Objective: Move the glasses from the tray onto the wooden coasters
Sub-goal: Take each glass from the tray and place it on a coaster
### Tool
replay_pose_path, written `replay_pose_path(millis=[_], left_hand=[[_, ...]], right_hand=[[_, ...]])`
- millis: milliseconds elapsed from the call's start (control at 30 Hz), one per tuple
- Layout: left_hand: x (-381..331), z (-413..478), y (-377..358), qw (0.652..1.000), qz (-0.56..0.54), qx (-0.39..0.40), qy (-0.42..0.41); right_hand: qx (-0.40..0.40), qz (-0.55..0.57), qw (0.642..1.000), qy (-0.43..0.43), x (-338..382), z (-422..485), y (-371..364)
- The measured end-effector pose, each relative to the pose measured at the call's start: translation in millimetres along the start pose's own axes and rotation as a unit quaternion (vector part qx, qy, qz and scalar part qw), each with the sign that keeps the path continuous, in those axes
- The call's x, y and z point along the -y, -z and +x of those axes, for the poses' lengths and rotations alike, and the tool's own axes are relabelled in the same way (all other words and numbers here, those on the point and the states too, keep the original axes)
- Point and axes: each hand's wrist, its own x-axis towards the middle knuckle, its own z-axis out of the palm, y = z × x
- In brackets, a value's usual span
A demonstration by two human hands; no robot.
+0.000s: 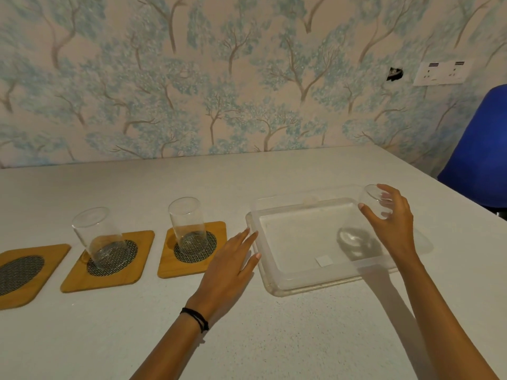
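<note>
- Head view: a pale speckled table (274,338) runs to a wall papered with blue-leaved trees; a blue chair back (477,149) stands at 3 o'clock beyond the table's right edge, and a white socket plate (441,73) sits on the wall at 2 o'clock.
- A clear plastic tray (277,281), rectangular with rounded corners and a low rim, lies right of centre.
- The right hand (395,223) grips a clear glass tumbler (371,200) at 2 o'clock, fingers wrapped round it, tilted and lifted above the tray's right part; its shadow falls on the tray floor.
- The left hand (230,267) rests flat at the tray's left rim, fingers straight and slightly spread, holding nothing; a black band circles the wrist.
- Three square wooden coasters with round woven mesh centres lie in a row toward 9 o'clock. The right coaster (216,231) and middle coaster (137,267) each bear an upright cylindrical glass (186,226), (98,237).
- The left coaster (41,272) is bare, cut by the picture's edge.
- Open tabletop lies in front of and behind the coasters.
</note>
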Motion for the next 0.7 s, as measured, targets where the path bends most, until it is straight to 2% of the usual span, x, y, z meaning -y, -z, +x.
replay_pose_path(millis=[267, 700], left_hand=[[41, -34, 48, 0.998, 0.02, -0.05, 0.012], [107, -111, 111, 0.994, 0.034, -0.07, 0.08]], right_hand=[[0.041, 0.042, 0.996, 0.06, 55, -10, -28], [0.123, 0.08, 0.982, 0.116, 150, -52, -86]])
